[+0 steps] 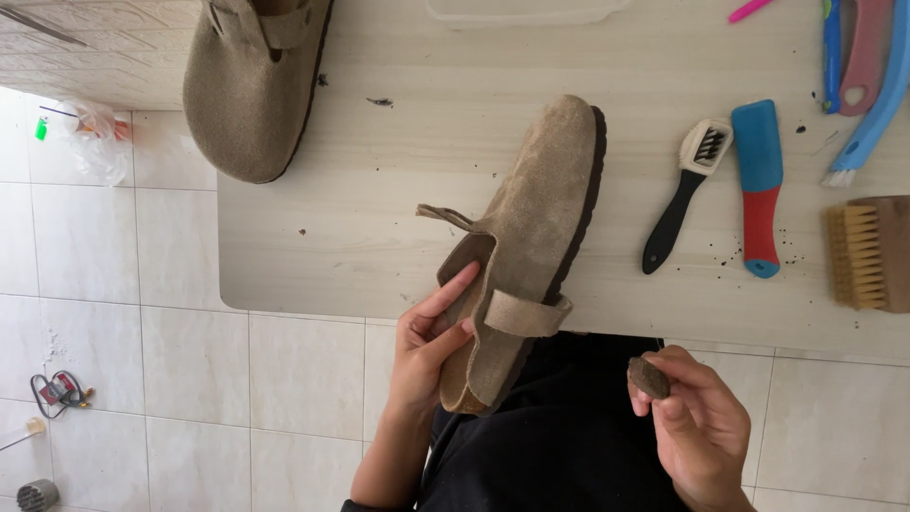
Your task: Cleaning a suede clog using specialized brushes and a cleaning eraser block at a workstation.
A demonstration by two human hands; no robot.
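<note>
A tan suede clog [540, 228] with a dark sole lies toe-away on the pale wooden table [379, 190], its heel hanging over the near edge. My left hand [431, 346] grips the heel opening, fingers inside the shoe beside the loose strap. My right hand [692, 417] is off the table to the right, pinching a small dark brown eraser block [648, 377] between thumb and fingers, apart from the shoe. A second matching clog [248, 81] rests at the table's far left corner.
To the right lie a black-handled small brush [682, 194], a blue-and-red block brush [759, 185], a wooden bristle brush [867, 254] and several coloured tools [867, 66]. Dark crumbs dot the table. White floor tiles, a plastic bag [90, 137] and a cable [59, 391] lie at the left.
</note>
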